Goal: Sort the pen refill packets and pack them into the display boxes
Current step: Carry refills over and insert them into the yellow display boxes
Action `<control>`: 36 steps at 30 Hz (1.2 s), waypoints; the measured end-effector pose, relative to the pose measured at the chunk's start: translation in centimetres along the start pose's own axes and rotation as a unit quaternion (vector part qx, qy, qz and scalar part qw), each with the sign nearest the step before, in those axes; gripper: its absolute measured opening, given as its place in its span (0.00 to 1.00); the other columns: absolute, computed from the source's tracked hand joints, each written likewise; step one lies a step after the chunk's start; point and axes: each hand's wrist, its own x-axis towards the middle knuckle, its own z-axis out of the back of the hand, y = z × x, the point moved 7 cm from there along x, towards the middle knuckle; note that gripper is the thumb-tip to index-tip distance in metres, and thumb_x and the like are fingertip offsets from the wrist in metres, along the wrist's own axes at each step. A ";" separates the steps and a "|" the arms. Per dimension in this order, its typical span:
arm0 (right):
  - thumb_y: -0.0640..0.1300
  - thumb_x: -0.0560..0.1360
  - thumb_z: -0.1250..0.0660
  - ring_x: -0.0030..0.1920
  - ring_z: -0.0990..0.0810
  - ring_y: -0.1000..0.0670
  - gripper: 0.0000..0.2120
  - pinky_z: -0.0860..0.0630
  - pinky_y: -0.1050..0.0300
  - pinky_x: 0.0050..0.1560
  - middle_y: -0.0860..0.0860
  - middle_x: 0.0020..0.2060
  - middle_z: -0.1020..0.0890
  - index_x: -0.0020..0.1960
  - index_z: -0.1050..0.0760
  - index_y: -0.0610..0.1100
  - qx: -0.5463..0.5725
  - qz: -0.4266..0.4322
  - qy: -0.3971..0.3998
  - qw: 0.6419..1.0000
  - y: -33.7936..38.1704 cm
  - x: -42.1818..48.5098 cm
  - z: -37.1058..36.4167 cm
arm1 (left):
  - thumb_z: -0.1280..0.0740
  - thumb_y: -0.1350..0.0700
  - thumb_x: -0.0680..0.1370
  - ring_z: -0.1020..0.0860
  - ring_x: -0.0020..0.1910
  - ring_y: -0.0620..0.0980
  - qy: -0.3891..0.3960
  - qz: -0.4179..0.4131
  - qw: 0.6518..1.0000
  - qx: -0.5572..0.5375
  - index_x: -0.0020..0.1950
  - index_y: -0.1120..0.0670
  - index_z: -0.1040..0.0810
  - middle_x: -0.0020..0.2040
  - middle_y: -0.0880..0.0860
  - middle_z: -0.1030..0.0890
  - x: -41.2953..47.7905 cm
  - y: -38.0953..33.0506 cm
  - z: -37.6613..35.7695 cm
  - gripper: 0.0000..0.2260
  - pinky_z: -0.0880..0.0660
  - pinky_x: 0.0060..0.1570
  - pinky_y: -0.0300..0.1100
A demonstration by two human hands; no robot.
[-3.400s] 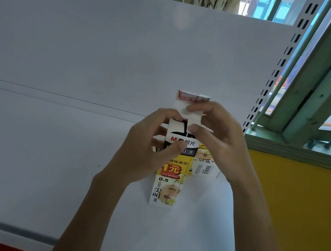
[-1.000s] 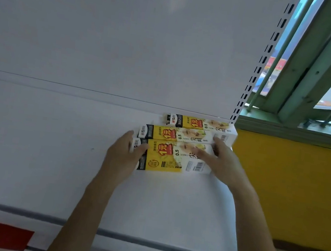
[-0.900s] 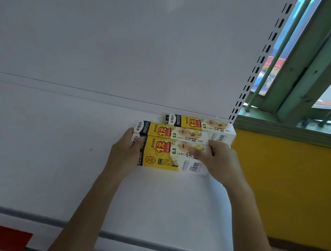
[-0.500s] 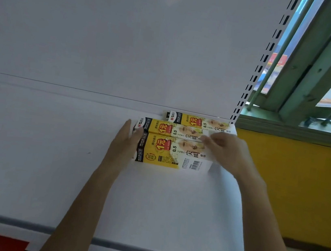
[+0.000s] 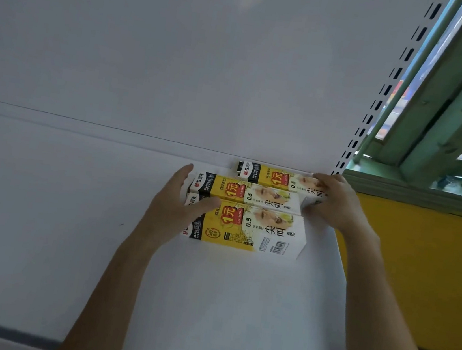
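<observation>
Head view: 3 boxes (image 5: 251, 192) side by side on shelf (image 5: 70, 211).
Left hand (image 5: 171, 208): mine's flat, fingers straight, touching front box (image 5: 260, 229).
Right hand (image 5: 335, 204): I'm gripping back box (image 5: 276, 178) at its end.

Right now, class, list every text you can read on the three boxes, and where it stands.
"M&G 晨光": black ends of the middle box and back box.
"1元", "0.5", "尖叫": all three, including the front box.
"360°": front box's side.
Fine print, barcode digits: too small.

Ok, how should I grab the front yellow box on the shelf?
Take the front box by its short ends, coming in from both sides. It lies flat, its far long side against the next box, leaving the ends and near face open.
</observation>
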 end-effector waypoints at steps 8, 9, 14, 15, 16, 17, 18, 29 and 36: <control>0.37 0.62 0.23 0.55 0.27 0.46 0.28 0.29 0.59 0.49 0.52 0.50 0.30 0.59 0.29 0.44 0.086 0.020 -0.167 0.982 1.3 -2.2 3.5 | 0.32 0.54 0.75 0.32 0.66 0.44 -0.159 -0.085 0.983 0.033 0.67 0.49 0.31 0.67 0.47 0.29 -1.4 -2.8 2.1 0.22 0.36 0.58 0.37; 0.38 0.62 0.23 0.54 0.26 0.46 0.27 0.27 0.57 0.49 0.51 0.51 0.29 0.58 0.30 0.45 0.103 0.024 -0.180 0.978 1.7 -2.9 4.0 | 0.32 0.55 0.75 0.31 0.65 0.44 -0.170 -0.104 0.980 0.023 0.66 0.49 0.30 0.65 0.47 0.28 -2.1 -3.6 2.0 0.20 0.35 0.59 0.37; 0.42 0.63 0.22 0.45 0.23 0.58 0.25 0.25 0.66 0.34 0.54 0.45 0.25 0.50 0.36 0.49 0.217 0.043 -0.160 0.962 6.0 -8.0 4.8 | 0.31 0.49 0.73 0.27 0.58 0.41 -0.129 -0.147 0.978 -0.067 0.68 0.39 0.37 0.60 0.42 0.28 -4.9 -7.8 0.3 0.25 0.29 0.48 0.31; 0.43 0.63 0.22 0.44 0.22 0.58 0.25 0.24 0.65 0.33 0.55 0.44 0.25 0.50 0.37 0.49 0.237 0.050 -0.147 0.959 7.3 -9.3 4.5 | 0.30 0.46 0.72 0.26 0.58 0.40 -0.113 -0.149 0.978 -0.090 0.69 0.38 0.40 0.60 0.42 0.28 -5.4 -8.6 -0.1 0.30 0.27 0.47 0.32; 0.44 0.63 0.22 0.44 0.22 0.58 0.25 0.22 0.63 0.33 0.55 0.44 0.24 0.50 0.37 0.49 0.248 0.063 -0.134 0.957 8.6 -10.6 4.0 | 0.30 0.43 0.69 0.25 0.57 0.40 -0.101 -0.155 0.976 -0.111 0.69 0.38 0.43 0.60 0.42 0.27 -6.0 -9.3 -0.4 0.33 0.25 0.47 0.33; 0.45 0.63 0.22 0.44 0.22 0.58 0.26 0.21 0.62 0.34 0.55 0.45 0.24 0.49 0.37 0.51 0.247 0.078 -0.119 0.958 9.8 -11.8 3.3 | 0.31 0.43 0.67 0.23 0.55 0.39 -0.095 -0.166 0.973 -0.128 0.69 0.39 0.43 0.60 0.42 0.25 -6.6 -9.9 -0.6 0.34 0.24 0.46 0.34; 0.47 0.62 0.22 0.45 0.22 0.58 0.27 0.21 0.60 0.36 0.55 0.45 0.24 0.49 0.38 0.52 0.234 0.093 -0.097 0.963 11.0 -12.9 2.6 | 0.32 0.44 0.67 0.22 0.53 0.38 -0.097 -0.180 0.969 -0.142 0.69 0.41 0.42 0.58 0.42 0.23 -7.1 -10.3 -0.6 0.34 0.22 0.45 0.35; 0.46 0.73 0.34 0.57 0.26 0.49 0.15 0.29 0.59 0.58 0.51 0.54 0.24 0.58 0.25 0.44 0.169 0.403 -0.266 0.859 18.9 -20.8 8.3 | 0.27 0.49 0.65 0.20 0.55 0.56 0.044 -0.199 0.966 -0.159 0.69 0.41 0.38 0.58 0.52 0.20 -10.0 -7.0 -0.3 0.35 0.25 0.52 0.63; 0.48 0.72 0.35 0.48 0.28 0.56 0.07 0.35 0.54 0.55 0.57 0.39 0.19 0.43 0.22 0.46 0.042 0.354 -0.234 0.904 19.7 -20.2 5.3 | 0.28 0.55 0.63 0.19 0.50 0.51 0.096 -0.225 0.949 -0.200 0.66 0.39 0.33 0.51 0.50 0.17 -10.6 -6.9 -0.5 0.33 0.23 0.44 0.43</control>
